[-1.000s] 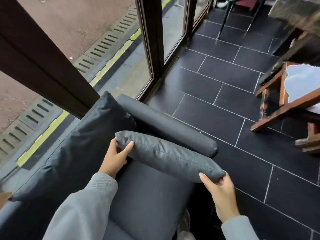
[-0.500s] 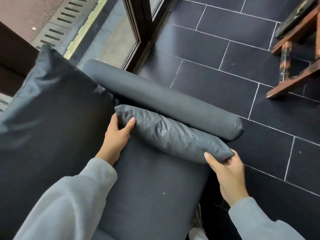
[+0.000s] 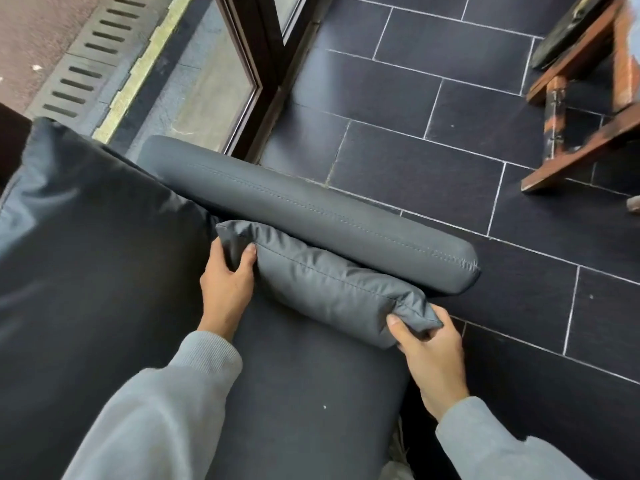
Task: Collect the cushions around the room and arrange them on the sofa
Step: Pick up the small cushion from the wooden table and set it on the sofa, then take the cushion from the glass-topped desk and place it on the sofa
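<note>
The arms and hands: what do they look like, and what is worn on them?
Both arms wear loose light grey sleeves with ribbed cuffs at the wrists. The left hand and the right hand are bare: no gloves, rings or watch show.

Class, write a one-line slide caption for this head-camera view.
Both hands, left and right, set a small grey cushion against the sofa armrest.

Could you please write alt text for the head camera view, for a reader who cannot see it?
Two hands hold a small grey cushion by its ends, the left hand and right hand, lying along the sofa's padded armrest above the seat. A large dark back cushion stands at the left; dark floor tiles and a wooden furniture leg lie beyond.
</note>
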Motion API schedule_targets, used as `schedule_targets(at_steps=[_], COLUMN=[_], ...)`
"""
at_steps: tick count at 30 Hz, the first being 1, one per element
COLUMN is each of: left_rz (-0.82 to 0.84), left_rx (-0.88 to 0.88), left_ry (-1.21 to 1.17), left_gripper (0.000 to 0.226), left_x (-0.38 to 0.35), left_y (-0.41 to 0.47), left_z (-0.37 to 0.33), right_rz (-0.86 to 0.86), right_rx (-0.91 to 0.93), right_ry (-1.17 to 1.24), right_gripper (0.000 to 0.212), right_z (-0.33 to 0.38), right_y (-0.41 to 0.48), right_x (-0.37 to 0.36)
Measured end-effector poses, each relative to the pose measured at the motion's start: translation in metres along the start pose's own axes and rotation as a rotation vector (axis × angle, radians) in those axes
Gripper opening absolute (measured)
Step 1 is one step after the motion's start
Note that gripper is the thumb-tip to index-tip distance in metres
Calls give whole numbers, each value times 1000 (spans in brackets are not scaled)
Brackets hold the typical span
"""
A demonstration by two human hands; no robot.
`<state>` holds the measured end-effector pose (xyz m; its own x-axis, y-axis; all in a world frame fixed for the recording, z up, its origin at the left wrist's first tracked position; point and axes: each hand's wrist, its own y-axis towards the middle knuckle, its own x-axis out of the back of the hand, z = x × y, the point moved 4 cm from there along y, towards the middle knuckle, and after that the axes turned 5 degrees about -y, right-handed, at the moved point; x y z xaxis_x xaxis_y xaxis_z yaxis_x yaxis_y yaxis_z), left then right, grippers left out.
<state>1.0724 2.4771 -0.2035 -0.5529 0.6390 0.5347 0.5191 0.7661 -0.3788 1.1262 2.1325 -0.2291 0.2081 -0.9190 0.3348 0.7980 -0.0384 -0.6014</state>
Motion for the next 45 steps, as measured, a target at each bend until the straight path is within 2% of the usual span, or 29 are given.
schedule_targets(at_steps=[4, 8, 11, 13, 15, 16, 18, 19, 23, 29, 35, 41, 45], left_rz=[24, 80, 96, 147, 218, 258, 336, 370, 445, 399, 317, 331, 387], left_rx=[-34, 34, 65, 25, -47, -64, -87, -112, -348, -614, -829, -1016, -1168], left_ry=[68, 96, 75, 158, 243, 278, 373, 463, 889, 992, 979, 984, 928], left_gripper=[35, 68, 84, 90, 90, 91, 92, 92, 92, 92, 99, 105, 106], left_x=[5, 1, 9, 19, 28, 32, 42, 47, 65, 69, 47, -16, -79], left_y=[1, 1, -8, -24, -44, -58, -90, -108, -184, -289, -387, -516, -631], left_z=[-5, -18, -25, -36, -52, -62, -87, -102, -179, -320, -425, -491, -521], right_rz=[6, 8, -1, -41, -61, -32, 53, 94, 149, -9, -255, -434, -526], right_rx=[-5, -98, -86, -95, -90, -78, 7, 58, 217, 318, 369, 305, 218], right_ry=[-13, 122, 63, 10, -87, -146, -343, -454, -910, -1031, -1079, -991, -945], right_gripper=[49, 65, 53, 62, 48, 53, 88, 94, 98, 98, 107, 130, 132], right_z=[2, 16, 29, 43, 65, 76, 106, 123, 192, 283, 325, 294, 245], right_y=[5, 21, 17, 10, -4, -14, -41, -57, -117, -195, -255, -323, -376], right_x=[-2, 8, 17, 28, 41, 49, 68, 79, 131, 230, 360, 515, 639])
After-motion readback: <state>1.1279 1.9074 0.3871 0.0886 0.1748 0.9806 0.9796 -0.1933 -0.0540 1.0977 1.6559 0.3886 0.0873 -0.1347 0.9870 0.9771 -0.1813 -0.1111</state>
